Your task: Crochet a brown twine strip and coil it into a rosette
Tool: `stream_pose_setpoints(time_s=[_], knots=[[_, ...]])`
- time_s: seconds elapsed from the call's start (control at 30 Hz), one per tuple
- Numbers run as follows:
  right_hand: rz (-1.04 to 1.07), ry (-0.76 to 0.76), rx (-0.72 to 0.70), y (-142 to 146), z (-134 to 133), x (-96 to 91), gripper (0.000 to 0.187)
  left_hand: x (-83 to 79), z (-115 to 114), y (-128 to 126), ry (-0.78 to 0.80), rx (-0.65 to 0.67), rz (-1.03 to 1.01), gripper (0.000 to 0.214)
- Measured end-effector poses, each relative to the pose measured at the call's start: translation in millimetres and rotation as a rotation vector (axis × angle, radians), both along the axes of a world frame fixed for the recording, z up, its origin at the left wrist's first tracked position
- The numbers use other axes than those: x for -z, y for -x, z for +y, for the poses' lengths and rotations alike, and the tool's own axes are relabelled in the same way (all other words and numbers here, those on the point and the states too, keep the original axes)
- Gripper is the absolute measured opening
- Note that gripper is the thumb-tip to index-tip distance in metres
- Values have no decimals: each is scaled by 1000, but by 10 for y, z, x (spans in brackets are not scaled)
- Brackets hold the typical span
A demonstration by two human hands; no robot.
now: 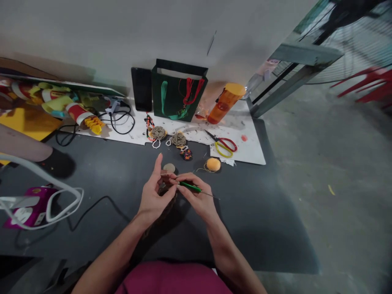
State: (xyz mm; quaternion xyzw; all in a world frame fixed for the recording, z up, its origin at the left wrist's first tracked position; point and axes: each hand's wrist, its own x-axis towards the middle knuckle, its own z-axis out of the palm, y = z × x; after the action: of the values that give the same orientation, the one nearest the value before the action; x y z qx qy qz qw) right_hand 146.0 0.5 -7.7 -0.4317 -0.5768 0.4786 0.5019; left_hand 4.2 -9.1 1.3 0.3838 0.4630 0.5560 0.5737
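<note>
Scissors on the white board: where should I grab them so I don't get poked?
Grip the scissors by the red and yellow finger loops, reaching in from your side. The loops lie nearest you, while the pointed blades aim away toward the back.

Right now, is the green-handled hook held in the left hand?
No, the green-handled crochet hook sits in the right hand, between its thumb and fingers.

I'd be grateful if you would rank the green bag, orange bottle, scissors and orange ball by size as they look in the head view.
1. Green bag
2. Orange bottle and scissors: similar length, too close to rank
3. Orange ball
</note>
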Motion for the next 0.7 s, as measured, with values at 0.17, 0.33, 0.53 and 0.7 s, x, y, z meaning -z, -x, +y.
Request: stream_pose_setpoints(time_s=[0.17, 0.33, 0.53, 0.7], knots=[[62, 3, 62, 36, 44, 61, 4, 14, 6, 5, 5, -15, 29, 78], [173, 105, 93, 97, 25, 155, 5, -14, 11, -9, 64, -21, 42, 74], [271, 188, 161, 167, -32, 217, 11, -45, 8, -18, 66, -41, 44, 72], [289, 209, 230, 219, -60, 210, 13, -63, 7, -27, 31, -32, 130, 65]])
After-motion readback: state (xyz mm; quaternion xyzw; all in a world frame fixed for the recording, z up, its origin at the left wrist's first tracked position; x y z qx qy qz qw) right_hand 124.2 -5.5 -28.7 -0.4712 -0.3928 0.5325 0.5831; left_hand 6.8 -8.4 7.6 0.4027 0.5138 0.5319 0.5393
